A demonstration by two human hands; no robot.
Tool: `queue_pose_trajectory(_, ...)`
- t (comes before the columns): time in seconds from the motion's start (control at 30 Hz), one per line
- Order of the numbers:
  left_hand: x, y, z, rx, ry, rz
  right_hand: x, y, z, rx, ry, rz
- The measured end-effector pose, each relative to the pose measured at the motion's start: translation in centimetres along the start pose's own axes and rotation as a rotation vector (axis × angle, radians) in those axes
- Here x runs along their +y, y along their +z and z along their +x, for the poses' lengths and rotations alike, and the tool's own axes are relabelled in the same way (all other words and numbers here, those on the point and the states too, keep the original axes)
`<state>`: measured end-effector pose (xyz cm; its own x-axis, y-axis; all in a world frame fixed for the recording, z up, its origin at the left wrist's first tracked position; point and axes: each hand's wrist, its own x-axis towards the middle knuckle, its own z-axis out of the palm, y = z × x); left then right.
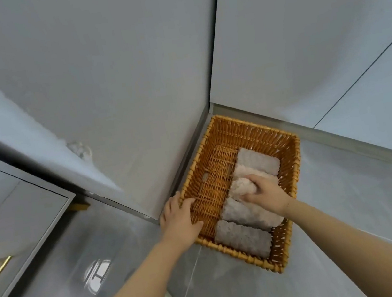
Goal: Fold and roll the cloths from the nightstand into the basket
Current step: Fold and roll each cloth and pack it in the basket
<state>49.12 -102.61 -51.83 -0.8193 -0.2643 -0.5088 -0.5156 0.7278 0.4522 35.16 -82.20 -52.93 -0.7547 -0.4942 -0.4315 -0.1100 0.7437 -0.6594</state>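
Fingers (250, 181) of the right hand (268, 194) are curled round a rolled cream cloth (240, 187), held low inside the basket (290, 159) along its right wall. Fingers of the left hand (178, 217) lie fairly straight over the basket's left rim, thumb inside, steadying it.

Nearest the front rim lies a grey roll (244, 239). Behind it is a pale roll (248, 214), then the held cloth over another cream roll, and a grey roll (258, 160) towards the far rim. The left half of the basket shows bare weave.

Risks, as judged: the held roll may spring loose on release, since nothing binds it. Pushing it down between neighbours could unroll or shift them. Lifting the left hand could let the light basket slide on the smooth floor (236, 289).

No brand, label or writing is legible anywhere.
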Motion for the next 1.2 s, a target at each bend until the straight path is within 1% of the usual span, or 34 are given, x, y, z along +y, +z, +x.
queue_pose_trajectory(0.07,-0.4,0.8,0.7,-0.054,-0.025,-0.003,1.6,1.1,1.4,-0.117,0.003,-0.184)
queue_pose_trajectory(0.13,-0.6,1.7,1.1,-0.110,-0.052,0.005,2.3,1.8,2.3,-0.180,0.046,-0.275)
queue_pose_trajectory(0.23,-1.4,2.7,1.4,-0.117,-0.071,0.083,3.0,3.2,2.7,-0.281,0.132,-0.198)
queue_pose_trajectory(0.3,-1.9,3.1,1.6,-0.116,-0.082,0.120,3.7,3.7,2.5,-0.249,0.150,-0.215)
queue_pose_trajectory(0.4,-1.8,3.7,1.8,-0.124,-0.096,0.101,5.3,3.5,1.6,-0.098,0.145,-0.206)
queue_pose_trajectory(0.43,-1.6,3.9,2.0,-0.119,-0.100,0.092,5.6,3.3,1.3,-0.076,0.139,-0.182)
queue_pose_trajectory(0.5,-1.6,4.0,2.2,-0.111,-0.110,0.076,5.9,3.4,1.1,-0.109,0.121,-0.182)
queue_pose_trajectory(0.57,-1.7,4.1,2.4,-0.117,-0.117,0.057,6.0,3.8,1.0,-0.166,0.097,-0.251)
queue_pose_trajectory(0.6,-1.7,4.1,2.4,-0.118,-0.118,0.048,6.0,4.0,0.9,-0.162,0.086,-0.287)
queue_pose_trajectory(0.7,-1.7,4.1,2.3,-0.123,-0.112,0.042,6.0,4.7,0.6,-0.053,0.054,-0.432)
queue_pose_trajectory(0.73,-1.7,4.1,2.3,-0.124,-0.112,0.042,6.0,4.8,0.6,-0.039,0.054,-0.473)
queue_pose_trajectory(0.83,-1.7,4.0,2.5,-0.134,-0.113,0.046,6.0,5.2,0.9,-0.117,0.089,-0.580)
queue_pose_trajectory(0.93,-1.7,4.0,2.5,-0.141,-0.111,0.048,6.5,4.9,1.3,-0.156,0.085,-0.684)
queue_pose_trajectory(1.0,-1.7,4.1,2.5,-0.142,-0.114,0.047,7.0,4.8,1.5,-0.220,0.074,-0.709)
queue_pose_trajectory(1.07,-1.8,4.1,2.5,-0.142,-0.120,0.050,7.0,4.8,1.5,-0.247,0.068,-0.707)
queue_pose_trajectory(1.13,-1.9,4.1,2.4,-0.142,-0.120,0.050,6.7,4.9,1.3,-0.214,0.065,-0.681)
queue_pose_trajectory(1.2,-2.0,4.1,2.5,-0.137,-0.113,0.044,6.1,4.9,1.0,-0.109,0.045,-0.602)
